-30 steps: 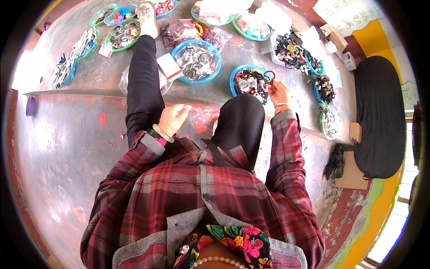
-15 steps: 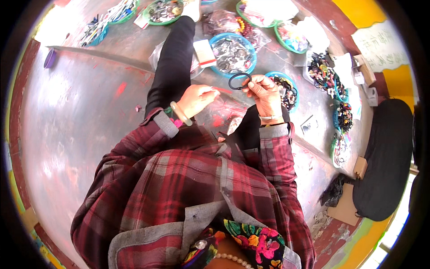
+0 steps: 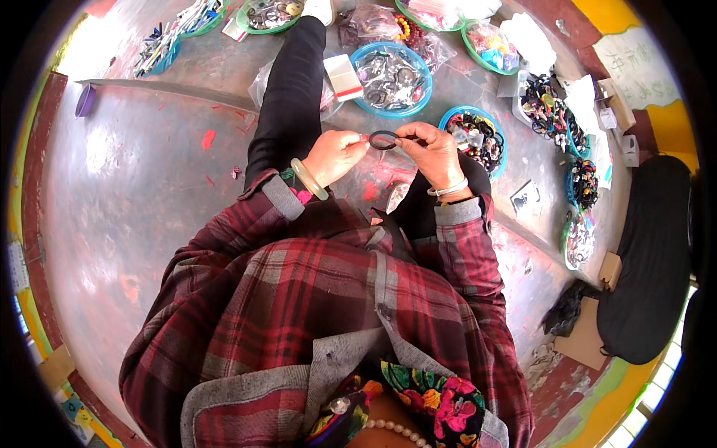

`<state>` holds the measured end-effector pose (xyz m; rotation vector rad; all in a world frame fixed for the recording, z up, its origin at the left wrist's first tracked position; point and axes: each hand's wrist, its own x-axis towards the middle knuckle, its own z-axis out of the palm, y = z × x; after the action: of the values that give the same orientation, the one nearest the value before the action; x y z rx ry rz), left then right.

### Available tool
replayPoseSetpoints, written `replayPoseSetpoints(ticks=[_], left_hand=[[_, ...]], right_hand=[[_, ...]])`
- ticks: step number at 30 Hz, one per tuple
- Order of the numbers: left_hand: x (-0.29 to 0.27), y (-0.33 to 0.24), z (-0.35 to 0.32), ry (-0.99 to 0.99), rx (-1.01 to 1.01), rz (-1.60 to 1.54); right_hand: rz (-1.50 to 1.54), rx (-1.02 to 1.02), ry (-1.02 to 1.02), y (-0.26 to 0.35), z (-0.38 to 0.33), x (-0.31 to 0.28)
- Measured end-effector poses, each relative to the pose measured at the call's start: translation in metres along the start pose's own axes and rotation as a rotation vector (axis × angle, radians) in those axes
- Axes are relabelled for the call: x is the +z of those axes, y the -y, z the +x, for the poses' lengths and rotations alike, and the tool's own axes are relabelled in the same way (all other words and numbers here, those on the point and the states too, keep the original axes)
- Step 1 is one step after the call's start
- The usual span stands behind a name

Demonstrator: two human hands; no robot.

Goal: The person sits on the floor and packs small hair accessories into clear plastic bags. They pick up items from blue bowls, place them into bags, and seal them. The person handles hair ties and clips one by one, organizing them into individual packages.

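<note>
The black ring (image 3: 382, 148) is up in front of the body, between the two hands and above the grey floor (image 3: 149, 187). The right hand (image 3: 432, 154) has it in a narrow grip, thumb and forefinger pinched on its right side, with a pale band (image 3: 452, 187) around the wrist. The left hand (image 3: 334, 157) comes in from the other side, fingertips gathered at the ring's left edge; whether that grip is closed on it, I cannot tell. A pale bangle (image 3: 309, 180) circles the left wrist. Just beyond the right hand sits a blue basket (image 3: 506, 145) heaped with small dark and light pieces; farther off, a larger blue basket (image 3: 396, 114) holds clear packets, and a red-and-white box (image 3: 343, 78) lies just beside it, near the black trouser leg (image 3: 287, 93)
</note>
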<state>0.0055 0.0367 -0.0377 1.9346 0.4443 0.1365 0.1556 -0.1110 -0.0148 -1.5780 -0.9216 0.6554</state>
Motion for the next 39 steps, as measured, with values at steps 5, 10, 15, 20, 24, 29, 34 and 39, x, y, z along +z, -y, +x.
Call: replayPoseSetpoints(ticks=[5,10,15,20,24,29,34,39], left_hand=[[0.000,0.009,0.001,-0.003,0.099,0.115],[0.002,0.004,-0.001,-0.037,0.189,0.108],[0.003,-0.006,-0.003,0.005,0.234,0.166],[0.008,0.004,-0.003,0.120,0.062,-0.113],[0.010,0.006,-0.001,0.143,-0.082,-0.439],[0.009,0.002,-0.002,0.173,-0.118,-0.612],[0.004,-0.008,-0.005,0.161,-0.122,-0.674],[-0.006,-0.020,-0.002,0.091,-0.173,-0.923]], right_hand=[[-0.231,-0.113,0.006,0.008,0.001,-0.002],[-0.408,-0.243,0.004,0.009,0.001,-0.001],[-0.558,-0.349,0.041,0.013,0.001,0.000],[-0.599,-0.401,0.070,0.008,0.002,0.001],[-0.569,-0.386,0.045,0.011,0.001,0.001],[-0.559,-0.442,0.064,0.015,0.001,0.000],[-0.354,-0.269,-0.041,0.018,0.001,0.003],[0.033,0.087,-0.007,0.008,0.002,-0.002]])
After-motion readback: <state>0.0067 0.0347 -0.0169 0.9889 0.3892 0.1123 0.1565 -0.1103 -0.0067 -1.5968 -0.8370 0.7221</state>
